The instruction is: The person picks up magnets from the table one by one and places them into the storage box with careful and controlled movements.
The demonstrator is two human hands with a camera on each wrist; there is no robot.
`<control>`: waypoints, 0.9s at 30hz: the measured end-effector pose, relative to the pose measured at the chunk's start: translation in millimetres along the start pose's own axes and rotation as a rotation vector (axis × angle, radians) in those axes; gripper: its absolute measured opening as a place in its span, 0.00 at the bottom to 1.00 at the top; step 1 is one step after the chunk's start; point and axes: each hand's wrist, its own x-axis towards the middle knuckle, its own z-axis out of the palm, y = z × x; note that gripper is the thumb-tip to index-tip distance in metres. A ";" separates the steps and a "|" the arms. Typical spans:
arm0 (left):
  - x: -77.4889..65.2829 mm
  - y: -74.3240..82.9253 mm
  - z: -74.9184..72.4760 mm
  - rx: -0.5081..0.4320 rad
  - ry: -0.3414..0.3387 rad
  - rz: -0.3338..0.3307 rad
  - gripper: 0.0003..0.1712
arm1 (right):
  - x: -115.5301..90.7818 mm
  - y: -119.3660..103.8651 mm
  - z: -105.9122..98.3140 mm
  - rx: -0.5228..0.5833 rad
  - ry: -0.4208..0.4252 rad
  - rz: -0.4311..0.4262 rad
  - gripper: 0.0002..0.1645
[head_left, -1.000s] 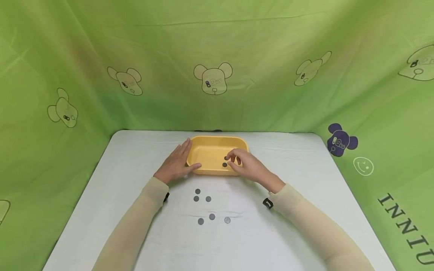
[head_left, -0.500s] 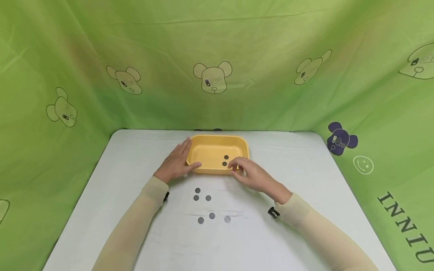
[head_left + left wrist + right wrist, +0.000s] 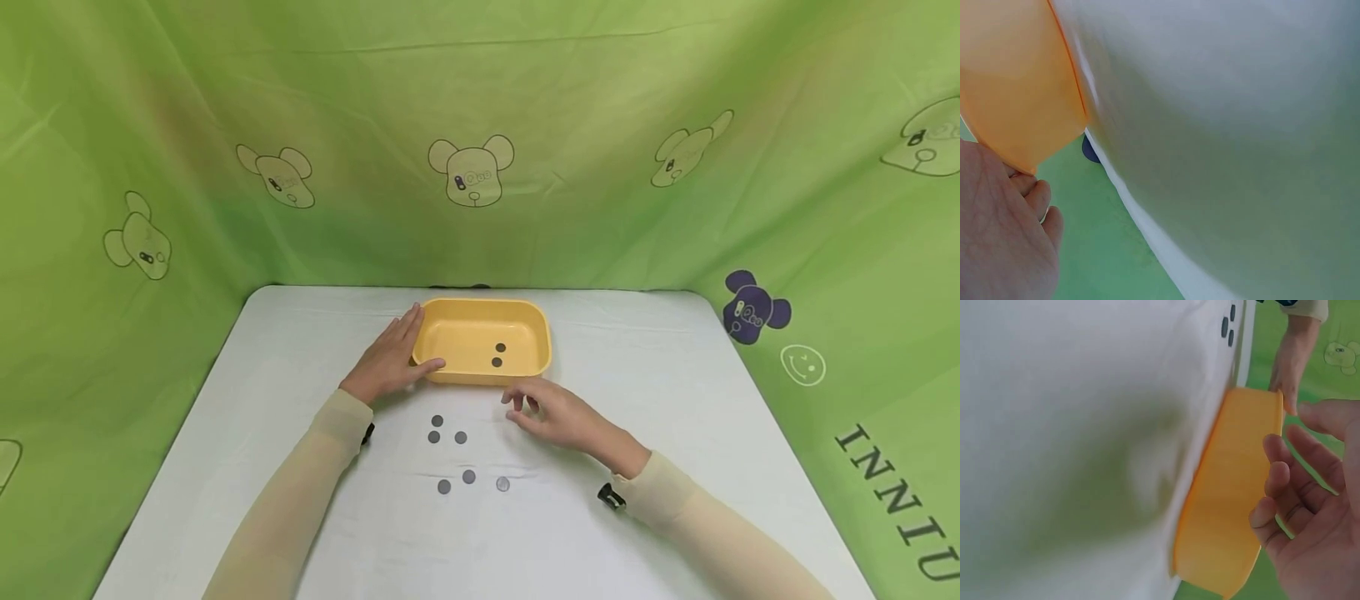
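Observation:
A yellow plastic tray (image 3: 450,377) sits near the back of the white table, with two dark coins (image 3: 500,347) inside at its right half. My left hand (image 3: 388,357) rests against the tray's left end, fingers straight along the side and thumb over the near rim. In the left wrist view its fingertips touch the tray wall (image 3: 1022,94). In front of the tray's right near corner, my right hand (image 3: 551,415) hovers over the table with loosely bent fingers. Its palm and fingers show nothing held in the right wrist view. Several grey coins (image 3: 461,437) lie on the table between the forearms.
The white tablecloth (image 3: 637,350) covers the table, with slight creases near the coins. Green cloth (image 3: 570,233) printed with bear heads hangs behind and at both sides. A black wrist strap (image 3: 611,497) shows at the right cuff.
My right hand has moved out of the tray toward me, leaving the two coins inside uncovered. The left hand and the coins on the table have stayed put.

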 end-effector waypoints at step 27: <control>1.1 0.2 0.3 -0.007 -0.013 -0.009 0.64 | -30.5 -10.9 29.4 0.020 -0.160 0.067 0.11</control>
